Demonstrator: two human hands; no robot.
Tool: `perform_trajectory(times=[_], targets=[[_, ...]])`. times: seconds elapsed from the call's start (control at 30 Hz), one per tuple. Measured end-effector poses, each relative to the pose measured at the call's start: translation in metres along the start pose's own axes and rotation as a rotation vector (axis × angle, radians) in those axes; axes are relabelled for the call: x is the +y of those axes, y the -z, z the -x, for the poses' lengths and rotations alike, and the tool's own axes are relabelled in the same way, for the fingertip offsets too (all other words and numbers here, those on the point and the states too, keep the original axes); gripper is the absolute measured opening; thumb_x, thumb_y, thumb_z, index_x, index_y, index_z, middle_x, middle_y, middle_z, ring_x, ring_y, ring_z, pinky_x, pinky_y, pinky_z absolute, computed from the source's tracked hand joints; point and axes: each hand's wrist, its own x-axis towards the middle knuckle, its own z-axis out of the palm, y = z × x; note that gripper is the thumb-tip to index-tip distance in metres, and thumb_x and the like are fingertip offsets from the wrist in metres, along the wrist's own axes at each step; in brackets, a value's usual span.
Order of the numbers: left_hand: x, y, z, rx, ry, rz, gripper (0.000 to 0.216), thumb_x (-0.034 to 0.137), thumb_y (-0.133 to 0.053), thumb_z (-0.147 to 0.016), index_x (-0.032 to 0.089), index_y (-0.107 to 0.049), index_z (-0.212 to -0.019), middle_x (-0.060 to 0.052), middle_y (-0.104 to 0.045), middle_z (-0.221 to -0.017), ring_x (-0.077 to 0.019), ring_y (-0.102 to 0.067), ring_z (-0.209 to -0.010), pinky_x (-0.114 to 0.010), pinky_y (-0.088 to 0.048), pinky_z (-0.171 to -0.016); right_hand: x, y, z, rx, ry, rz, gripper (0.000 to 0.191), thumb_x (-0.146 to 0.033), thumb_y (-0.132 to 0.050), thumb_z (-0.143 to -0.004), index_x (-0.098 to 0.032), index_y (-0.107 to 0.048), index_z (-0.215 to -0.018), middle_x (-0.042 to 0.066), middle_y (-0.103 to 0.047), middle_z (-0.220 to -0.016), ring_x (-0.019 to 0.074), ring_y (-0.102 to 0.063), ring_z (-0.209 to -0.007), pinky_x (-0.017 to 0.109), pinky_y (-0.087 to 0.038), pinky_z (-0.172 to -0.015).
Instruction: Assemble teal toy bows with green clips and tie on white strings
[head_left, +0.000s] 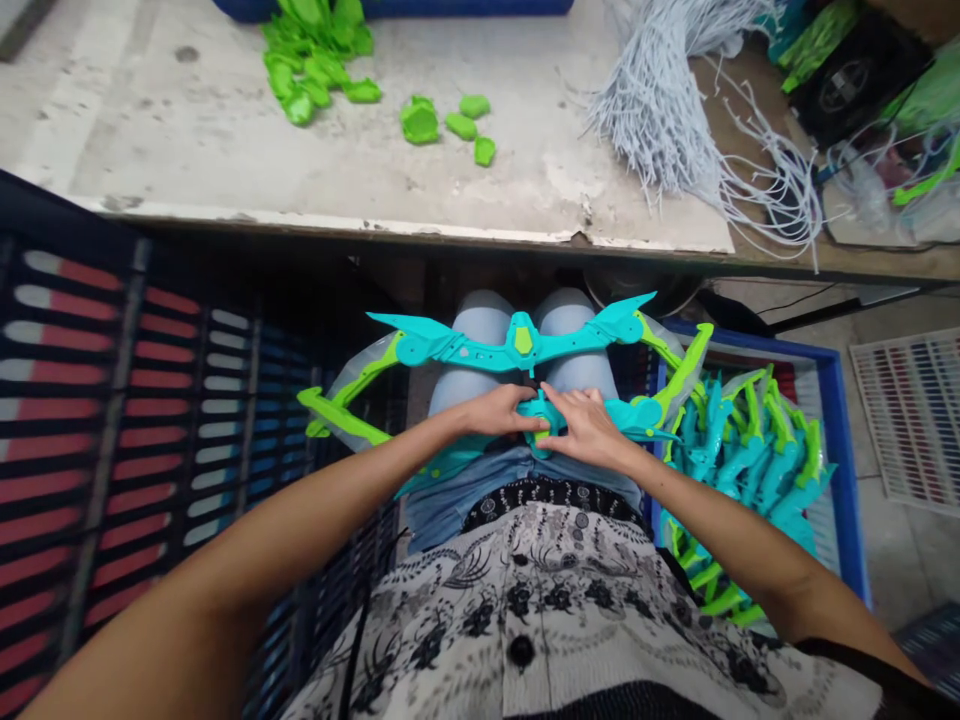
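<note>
Several loose green pieces lie on the worn table, beside a larger green heap near the table's far side, against something blue. A thick bundle of white cords covers the table's right part, its ends trailing over the front edge. Below that edge, to the table's left, stands a dark slatted crate, near the frame's left end; below the table's right part sits a blue crate filled with similar turquoise-and-green parts.

The turquoise-and-green frame lies across the person's thighs, just below the table's front edge. Its long axis runs left to right, roughly parallel to that edge; the upper bar's pointed tips flare outward and toward the table, and the right end overlaps the blue crate in view. The left hand and right hand meet at the middle of the lower bar, both in a narrow grip on it, thumbs pressed close together. The left forearm hides part of that bar.
</note>
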Motion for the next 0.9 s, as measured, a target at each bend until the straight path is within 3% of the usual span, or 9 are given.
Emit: perform_trajectory(times=[0.13, 0.23, 0.33, 0.43, 0.5, 0.57, 0.8, 0.9], targets=[[-0.001, 0.001, -0.003, -0.013, 0.006, 0.018, 0.056, 0.060, -0.061, -0.072, 0.010, -0.059, -0.099, -0.004, -0.062, -0.080, -0.0157, -0.055, -0.065, -0.025, -0.039, -0.058, 0.014, -0.010, 0.013, 0.154, 0.173, -0.061, 0.060, -0.048, -0.064, -0.084, -0.021, -0.049, -0.135, 0.013, -0.060, -0.129, 0.0274, -0.055, -0.115, 0.042, -0.036, -0.092], [0.001, 0.001, -0.005, 0.006, 0.008, -0.006, 0.053, 0.060, -0.061, -0.070, 0.012, -0.060, -0.093, -0.003, -0.061, -0.079, -0.0151, -0.053, -0.067, -0.025, -0.037, -0.058, 0.016, -0.016, 0.019, 0.223, 0.176, -0.044, 0.040, -0.047, -0.065, -0.084, -0.024, -0.063, -0.116, 0.011, -0.062, -0.127, 0.0264, -0.056, -0.115, 0.041, -0.035, -0.093], [0.004, 0.001, -0.005, 0.001, 0.033, -0.015, 0.053, 0.060, -0.064, -0.066, 0.012, -0.059, -0.089, -0.001, -0.059, -0.074, -0.0145, -0.051, -0.064, -0.025, -0.034, -0.057, 0.012, -0.018, 0.017, 0.238, 0.128, -0.055, 0.033, -0.047, -0.067, -0.082, -0.025, -0.067, -0.106, 0.009, -0.063, -0.126, 0.0268, -0.057, -0.114, 0.042, -0.034, -0.093], [0.006, 0.001, -0.005, 0.014, 0.050, -0.009, 0.049, 0.058, -0.065, -0.064, 0.013, -0.058, -0.083, 0.001, -0.055, -0.066, -0.0135, -0.049, -0.060, -0.025, -0.032, -0.055, 0.006, -0.015, 0.010, 0.201, 0.046, -0.110, 0.052, -0.046, -0.072, -0.077, -0.025, -0.058, -0.123, 0.010, -0.065, -0.122, 0.0278, -0.059, -0.109, 0.042, -0.035, -0.092], [0.006, 0.000, -0.005, 0.034, 0.054, -0.009, 0.045, 0.056, -0.065, -0.064, 0.014, -0.057, -0.079, 0.002, -0.053, -0.063, -0.0134, -0.048, -0.058, -0.025, -0.031, -0.054, 0.004, -0.014, 0.005, 0.155, -0.015, -0.113, 0.078, -0.046, -0.074, -0.075, -0.024, -0.039, -0.142, 0.011, -0.066, -0.119, 0.0291, -0.060, -0.105, 0.043, -0.036, -0.090], [0.006, -0.001, -0.004, 0.055, 0.066, -0.040, 0.043, 0.055, -0.065, -0.064, 0.014, -0.056, -0.077, 0.002, -0.053, -0.062, -0.0144, -0.049, -0.058, -0.026, -0.031, -0.054, 0.002, -0.014, 0.002, 0.119, -0.040, -0.061, 0.092, -0.047, -0.074, -0.075, -0.023, -0.025, -0.149, 0.012, -0.066, -0.118, 0.0309, -0.059, -0.102, 0.043, -0.036, -0.087], [0.009, -0.007, 0.007, 0.165, 0.005, -0.226, 0.053, 0.053, -0.067, -0.067, 0.014, -0.061, -0.104, -0.007, -0.066, -0.093, -0.0222, -0.057, -0.079, -0.027, -0.037, -0.065, -0.001, -0.023, 0.010, 0.146, 0.066, 0.186, 0.092, -0.055, -0.066, -0.079, -0.008, -0.027, -0.148, 0.018, -0.064, -0.108, 0.0323, -0.056, -0.098, 0.044, -0.039, -0.083], [0.008, -0.008, 0.007, 0.124, -0.016, -0.167, 0.055, 0.057, -0.065, -0.069, 0.013, -0.062, -0.102, -0.006, -0.066, -0.089, -0.0217, -0.057, -0.079, -0.027, -0.039, -0.066, 0.007, -0.017, 0.011, 0.071, 0.112, 0.191, 0.089, -0.059, -0.062, -0.080, -0.005, -0.033, -0.144, 0.020, -0.063, -0.112, 0.0321, -0.056, -0.101, 0.044, -0.039, -0.085]])
